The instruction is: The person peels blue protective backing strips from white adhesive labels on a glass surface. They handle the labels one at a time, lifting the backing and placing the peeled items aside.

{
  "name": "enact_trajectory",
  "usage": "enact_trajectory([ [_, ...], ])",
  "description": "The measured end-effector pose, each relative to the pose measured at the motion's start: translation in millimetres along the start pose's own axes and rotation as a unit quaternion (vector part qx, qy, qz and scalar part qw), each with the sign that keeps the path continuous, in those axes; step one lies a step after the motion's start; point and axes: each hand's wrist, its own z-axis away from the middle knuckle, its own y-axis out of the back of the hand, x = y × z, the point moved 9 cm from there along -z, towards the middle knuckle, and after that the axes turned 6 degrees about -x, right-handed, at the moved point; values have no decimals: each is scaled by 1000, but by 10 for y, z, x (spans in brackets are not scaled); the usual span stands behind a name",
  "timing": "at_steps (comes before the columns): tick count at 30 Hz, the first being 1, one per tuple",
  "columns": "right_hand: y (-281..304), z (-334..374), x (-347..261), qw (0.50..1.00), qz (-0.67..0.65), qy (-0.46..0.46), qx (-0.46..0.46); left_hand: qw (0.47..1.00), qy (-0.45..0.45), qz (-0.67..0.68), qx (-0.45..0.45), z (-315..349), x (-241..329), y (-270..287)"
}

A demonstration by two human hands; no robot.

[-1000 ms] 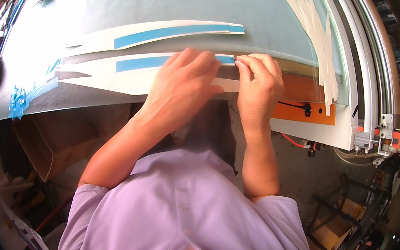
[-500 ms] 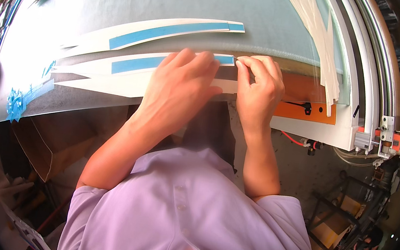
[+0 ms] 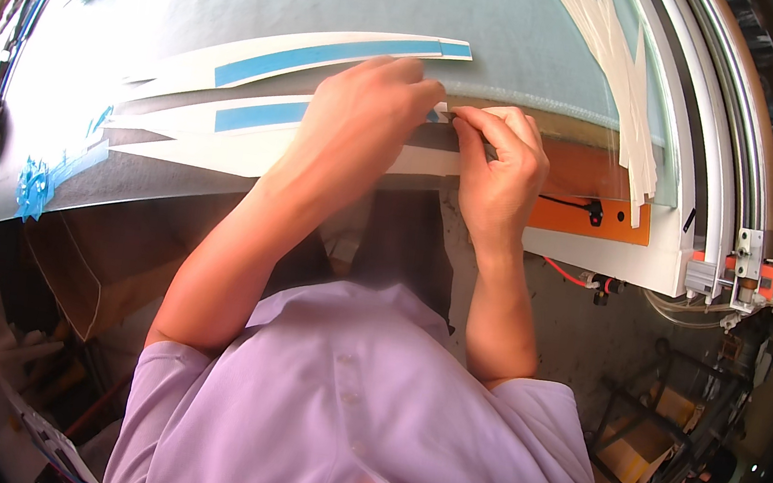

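My right hand (image 3: pixel 502 164) is closed in a pinch, thumb and forefinger together at the right end of a white strip with a blue band (image 3: pixel 262 117). Over the same strip my left hand (image 3: pixel 364 108) lies with bent fingers pointing right, close to the pinch. It covers the strip's middle, and what its fingertips hold, if anything, is hidden. Just beyond lies a second white strip with a blue band (image 3: pixel 332 59). A plain white strip (image 3: pixel 223 154) lies nearer to me, partly under my left wrist.
A bundle of narrow white strips (image 3: pixel 618 87) lies at the right of the glass-like tabletop (image 3: pixel 377 4). Crumpled blue film (image 3: pixel 34 189) hangs at the left front edge. An orange panel (image 3: pixel 597 176), a metal rail (image 3: pixel 747 252) and an open cardboard box (image 3: pixel 65 270) are nearby.
My left hand has moved slightly up and away from me, and its thumb is no longer visible. The right hand keeps its pinch at the strip's end, shifted slightly left.
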Motion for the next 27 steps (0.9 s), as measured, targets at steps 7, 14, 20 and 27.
enact_trajectory([
  [7, 7, 35, 8, 1000, -3, 6, 14, 997, -65, -15, -30, -152, 126, -31],
  [14, -26, 20, 36, 1000, 5, -15, 9, 995, -25, -89, 24, -52, -106, 49],
  [20, 29, 50, 86, 999, 14, -37, -3, 975, 195, -30, 106, 1430, -1955, 1434],
  [27, -87, 37, -53, 999, 6, -34, -34, 758, 550, -329, 119, 5208, -4359, 3384],
])
